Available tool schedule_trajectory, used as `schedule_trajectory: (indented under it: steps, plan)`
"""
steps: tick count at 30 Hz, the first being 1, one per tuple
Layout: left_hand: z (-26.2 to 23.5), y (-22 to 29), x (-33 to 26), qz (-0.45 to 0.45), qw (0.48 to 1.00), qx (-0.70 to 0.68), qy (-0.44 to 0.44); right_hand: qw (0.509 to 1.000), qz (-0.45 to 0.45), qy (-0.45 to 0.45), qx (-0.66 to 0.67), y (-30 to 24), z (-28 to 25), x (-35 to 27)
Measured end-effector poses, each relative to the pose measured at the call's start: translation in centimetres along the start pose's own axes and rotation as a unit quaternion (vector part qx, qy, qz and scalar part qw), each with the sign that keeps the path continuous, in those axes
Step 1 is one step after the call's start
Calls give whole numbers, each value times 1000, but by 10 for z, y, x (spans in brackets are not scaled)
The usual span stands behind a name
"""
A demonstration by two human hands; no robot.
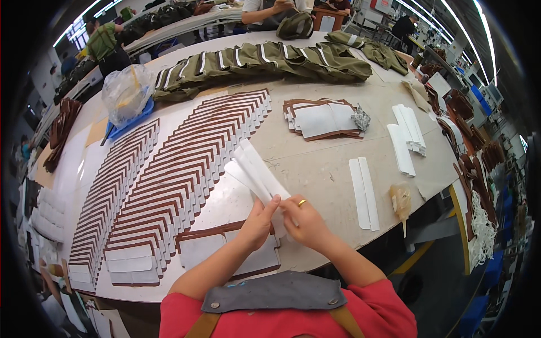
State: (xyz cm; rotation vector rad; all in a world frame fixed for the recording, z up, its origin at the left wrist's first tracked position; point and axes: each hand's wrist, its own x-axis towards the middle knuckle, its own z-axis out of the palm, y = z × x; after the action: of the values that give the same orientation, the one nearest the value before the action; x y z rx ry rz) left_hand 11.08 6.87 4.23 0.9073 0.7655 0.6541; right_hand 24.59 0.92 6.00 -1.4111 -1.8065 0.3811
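My left hand [261, 222] and my right hand [304, 221] are close together over the near middle of the table, both closed on a small bunch of white strips [255, 169]. The strips fan out up and to the left from my fingers; their lower ends are partly hidden behind my hands. A yellow ring is on my right hand. Beneath my left forearm lies a white panel with brown edging [205, 254], partly covered by the arm. To the left, overlapping rows of similar brown-edged white panels [186, 163] slant across the table.
Beyond lies a pile of brown-edged panels [324, 119] with a crumpled grey lump [360, 119]. On the right are white strips [364, 194] and a glue-like bottle [400, 201] near the table edge. Green fabric pieces [253, 65] and a blue tray [132, 121] with a plastic bag are farther back.
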Motion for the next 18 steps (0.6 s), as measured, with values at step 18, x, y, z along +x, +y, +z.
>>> schedule_trajectory:
  steps: [18]
  plan:
    - [-26, -30, 5, 66, 997, 35, -5, 942, 185, 113, -254, 243, -118, 67]
